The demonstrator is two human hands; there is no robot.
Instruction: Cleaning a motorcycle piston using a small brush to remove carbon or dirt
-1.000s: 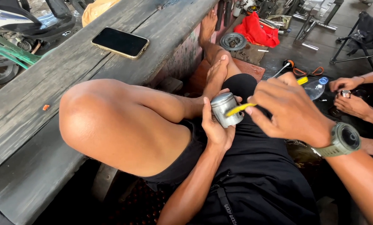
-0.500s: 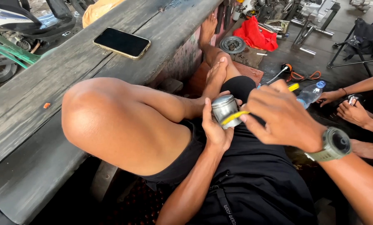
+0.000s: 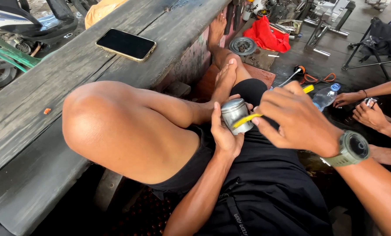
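Left hand: my left hand (image 3: 225, 136) sits at the centre of the frame, palm up over my lap, fingers curled shut around a small metal cylinder (image 3: 236, 115)
Cylinder: a short silvery piece with a rounded top, standing nearly upright in my left palm, just right of my raised knee (image 3: 95, 118)
Right hand: my right hand (image 3: 297, 119) comes in from the right of the frame, fingers pinched closed on a thin yellow tool (image 3: 247, 119)
Yellow tool: its tip lies against the side of the cylinder, slanting down to the left; its far end is hidden under my fingers
Wrist: a green watch (image 3: 352, 148) sits on my right wrist, right of centre
Lap: black shorts (image 3: 265, 183) fill the lower middle of the frame beneath both hands
Desk: a worn grey wooden desk (image 3: 38, 131) runs along the left of the frame, with a dark phone (image 3: 125, 44) lying flat at upper left
Floor, upper right: a red cloth (image 3: 272, 38), a round metal part (image 3: 242, 45) beside it, and a clear plastic bottle (image 3: 325, 96) with a blue cap nearer my right hand
Other person: two hands (image 3: 366, 114) at the right edge of the frame, well apart from mine, holding something small I cannot make out
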